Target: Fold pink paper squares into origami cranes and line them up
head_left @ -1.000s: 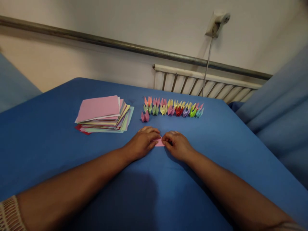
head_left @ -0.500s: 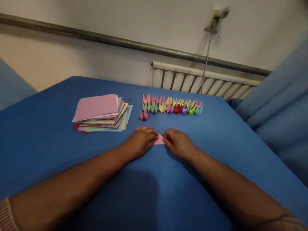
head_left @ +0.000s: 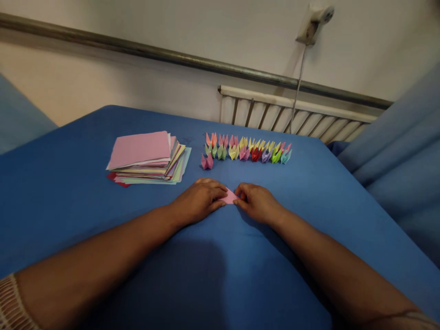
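A small folded pink paper [head_left: 229, 197] lies on the blue tabletop [head_left: 68, 211] between my hands. My left hand [head_left: 199, 200] rests palm down with its fingers pressed on the paper's left side. My right hand [head_left: 257, 202] pinches the paper's right edge with curled fingers. Most of the paper is hidden under my fingers. Beyond my hands stand two rows of small folded paper figures [head_left: 247, 149] in several colours, with one pink figure [head_left: 206, 162] apart at the left end.
A stack of coloured paper sheets [head_left: 146, 156], pink on top, lies at the back left. Behind the table are a wall with a metal rail [head_left: 172, 57], a white radiator [head_left: 292, 114] and a wall socket with a cable [head_left: 312, 25]. Blue fabric [head_left: 402, 151] hangs at the right.
The pink paper's visible shape has changed between my fingers from a flat strip to a pointed piece. My hands have stayed in place, and the view has shifted slightly.
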Tool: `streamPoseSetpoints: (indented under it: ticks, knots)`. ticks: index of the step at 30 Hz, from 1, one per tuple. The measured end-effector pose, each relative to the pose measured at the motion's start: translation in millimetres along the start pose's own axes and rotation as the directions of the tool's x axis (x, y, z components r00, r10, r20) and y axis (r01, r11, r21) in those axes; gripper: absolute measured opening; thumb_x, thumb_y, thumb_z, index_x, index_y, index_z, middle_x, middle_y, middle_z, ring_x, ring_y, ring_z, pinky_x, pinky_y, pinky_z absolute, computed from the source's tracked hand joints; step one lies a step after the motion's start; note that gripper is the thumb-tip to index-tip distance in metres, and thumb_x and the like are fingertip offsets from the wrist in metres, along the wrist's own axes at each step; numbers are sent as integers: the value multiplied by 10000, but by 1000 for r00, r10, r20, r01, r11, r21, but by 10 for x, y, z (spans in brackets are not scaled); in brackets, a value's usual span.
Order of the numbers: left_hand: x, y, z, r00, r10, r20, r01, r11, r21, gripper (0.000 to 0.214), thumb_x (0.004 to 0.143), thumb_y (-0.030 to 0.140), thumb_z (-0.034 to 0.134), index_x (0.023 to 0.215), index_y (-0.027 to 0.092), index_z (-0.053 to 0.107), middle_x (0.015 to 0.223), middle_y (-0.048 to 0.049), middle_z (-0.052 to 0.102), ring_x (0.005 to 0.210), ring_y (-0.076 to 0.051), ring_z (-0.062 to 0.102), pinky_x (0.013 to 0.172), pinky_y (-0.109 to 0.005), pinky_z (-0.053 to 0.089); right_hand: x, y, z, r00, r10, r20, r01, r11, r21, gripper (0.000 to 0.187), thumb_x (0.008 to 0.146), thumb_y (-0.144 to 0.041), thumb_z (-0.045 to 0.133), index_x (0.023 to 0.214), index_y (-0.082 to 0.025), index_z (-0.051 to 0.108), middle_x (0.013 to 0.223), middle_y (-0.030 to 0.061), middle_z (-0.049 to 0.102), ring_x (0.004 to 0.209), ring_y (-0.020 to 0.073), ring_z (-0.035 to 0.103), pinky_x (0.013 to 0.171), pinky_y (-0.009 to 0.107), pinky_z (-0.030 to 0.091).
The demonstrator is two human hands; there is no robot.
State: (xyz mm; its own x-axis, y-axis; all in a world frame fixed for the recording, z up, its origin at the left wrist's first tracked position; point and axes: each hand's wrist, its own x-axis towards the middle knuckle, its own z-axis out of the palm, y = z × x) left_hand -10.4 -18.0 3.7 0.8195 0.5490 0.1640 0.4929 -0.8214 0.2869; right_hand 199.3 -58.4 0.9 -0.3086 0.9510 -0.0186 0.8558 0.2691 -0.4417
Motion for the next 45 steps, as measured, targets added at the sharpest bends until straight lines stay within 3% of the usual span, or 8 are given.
streamPoseSetpoints:
  ticks: [8,12,15,21,24,32,39,45]
  knots:
    - [-11,-25,13,999,4,-36,-3,1000,18,279,953,292,444,1136,249,650,1191,-38,660,1133,-207,543,1006,-401,333,-64,-92,10,998,-70,4,70,996,49,169,906,-322,525,963,-196,624,862,28,660,746,140,579,677,258,404]
    - [-21,-37,24,999,-2,-34,2,1000,-9,271,942,281,460,1145,275,640,1208,-17,651,1155,-211,529,1006,-401,341,-85,-150,37,982,-162,-100,151,983,-106,272,954,-310,445,1148,-212,608,1112,74,620,982,188,559,829,319,410]
    - [-29,-41,26,998,-13,-54,12,1000,-24,247,928,286,480,1107,263,648,1179,-16,658,1128,-203,546,1004,-394,355,-131,-213,64,967,-252,-45,234,940,-247,319,954,-274,435,1230,-188,569,1245,98,573,1124,239,496,896,386,383]
    - [-57,-43,25,958,-220,-184,238,968,82,272,834,304,569,1042,153,655,1211,-107,621,1164,-265,505,1012,-434,371,-204,-294,95,965,-260,22,252,906,-341,366,934,-226,446,1280,-125,516,1284,154,543,1187,275,448,935,440,349]
    - [-69,-48,52,951,-248,-186,270,957,106,290,834,335,564,1044,158,658,1238,-101,609,1204,-282,470,1029,-463,352,-203,-283,89,965,-263,11,252,911,-327,379,934,-226,442,1301,-146,493,1313,137,531,1189,270,447,950,436,335]
    - [-44,14,95,909,-354,-219,336,935,-113,242,821,258,575,1040,184,645,1085,-62,676,1126,-242,540,1002,-447,398,-186,-273,54,957,-287,37,285,915,-285,365,941,-240,411,1279,-162,521,1323,126,531,1197,272,441,950,435,332]
    - [-87,192,26,979,-167,-113,164,986,-38,243,870,228,520,1058,230,672,1146,-25,676,1153,-231,528,1024,-437,362,-182,-247,15,963,-269,33,270,938,-219,370,928,-249,456,1286,-185,526,1305,115,538,1202,255,448,970,425,331]
    - [-117,264,-19,990,-138,-24,139,985,106,290,861,231,527,1120,200,653,1172,-60,654,1114,-260,532,980,-446,377,-163,-209,-7,971,-230,56,236,962,-140,377,918,-262,472,1274,-147,523,1301,122,547,1189,231,483,988,400,350]
